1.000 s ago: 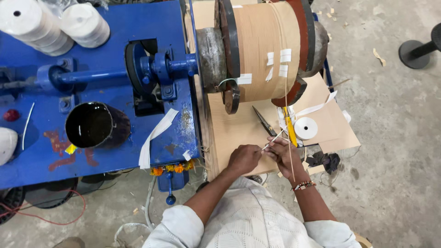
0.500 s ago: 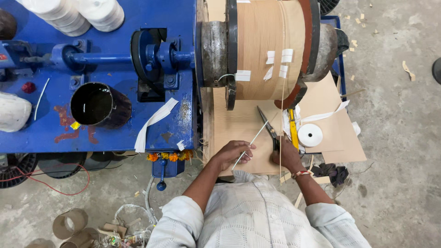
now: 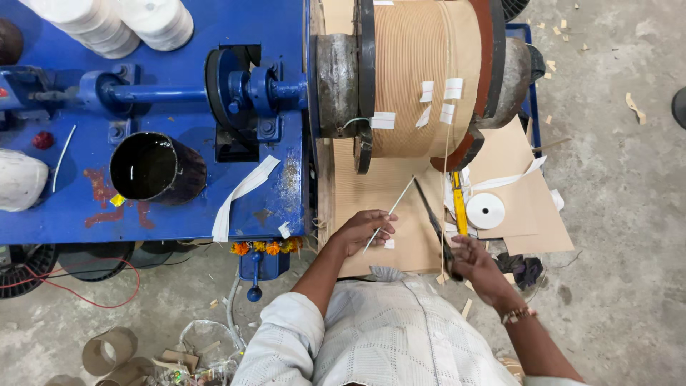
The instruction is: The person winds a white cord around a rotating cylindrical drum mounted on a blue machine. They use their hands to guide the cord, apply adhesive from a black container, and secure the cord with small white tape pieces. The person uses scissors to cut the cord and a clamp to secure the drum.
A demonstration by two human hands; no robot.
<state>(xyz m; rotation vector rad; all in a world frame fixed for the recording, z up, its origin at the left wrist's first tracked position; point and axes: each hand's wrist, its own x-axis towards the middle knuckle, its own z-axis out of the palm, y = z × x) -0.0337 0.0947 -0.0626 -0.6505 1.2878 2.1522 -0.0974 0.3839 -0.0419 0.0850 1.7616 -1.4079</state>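
Note:
My left hand [image 3: 361, 232] pinches the lower end of a thin white strip [image 3: 391, 213] that slants up toward the big spool of brown paper-wrapped winding [image 3: 421, 71]. My right hand [image 3: 477, 266] is off the strip, lower right, with its fingers closed around the handles of dark scissors [image 3: 431, 214]. The scissor blades lie pointing up-left across the brown cardboard sheet [image 3: 379, 186]. The two hands are about a hand's width apart.
A white tape roll [image 3: 486, 211] and a yellow tool [image 3: 457, 204] lie on cardboard to the right. The blue machine table [image 3: 179, 214] on the left carries a black cylinder [image 3: 153, 168], a shaft [image 3: 164, 93] and white spools [image 3: 153, 21]. Scraps and cables litter the concrete floor.
My right hand has let go of the white strip and dropped down-right onto the scissor handles. My left hand still holds the strip in about the same place.

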